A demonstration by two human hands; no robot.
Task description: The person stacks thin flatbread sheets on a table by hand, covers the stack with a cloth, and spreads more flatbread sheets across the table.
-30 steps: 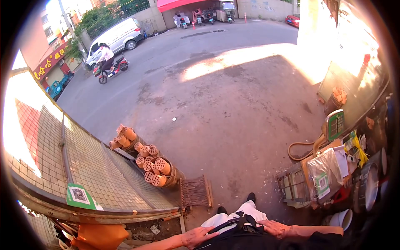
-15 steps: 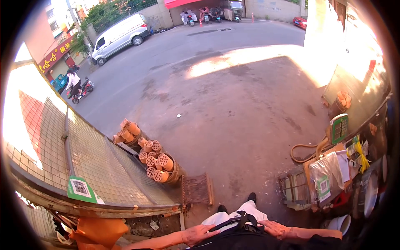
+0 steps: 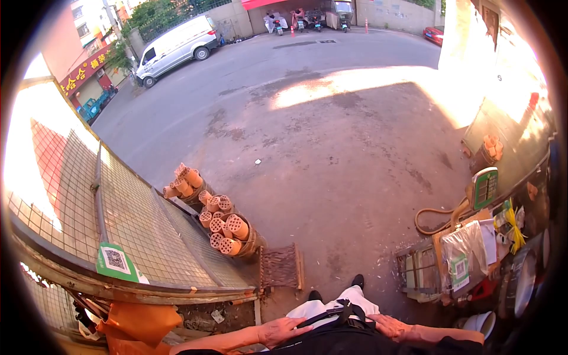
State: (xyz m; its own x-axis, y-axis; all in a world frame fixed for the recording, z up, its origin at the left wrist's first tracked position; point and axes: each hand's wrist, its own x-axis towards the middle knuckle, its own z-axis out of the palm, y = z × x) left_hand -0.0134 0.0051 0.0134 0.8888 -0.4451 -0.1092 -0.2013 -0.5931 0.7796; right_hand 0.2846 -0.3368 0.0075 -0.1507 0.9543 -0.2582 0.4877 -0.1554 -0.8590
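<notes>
My left hand lies flat on my left thigh, its fingers stretched toward the middle and holding nothing. On the other side, my right hand rests on my right thigh with its fingers laid out, also free of any object. Both touch the white trousers. Between them a black strap with a buckle lies over my lap. My black shoes show on the ground beyond my knees.
Baskets of perforated orange clay cylinders stand front left, near a small slatted stool and a mesh panel. At right are a scale with a green display and a plastic-covered board. A white van is parked across the road.
The scooter rider at the far left is out of sight. The whole scene has shifted slightly right in view. Both hands stay on my thighs.
</notes>
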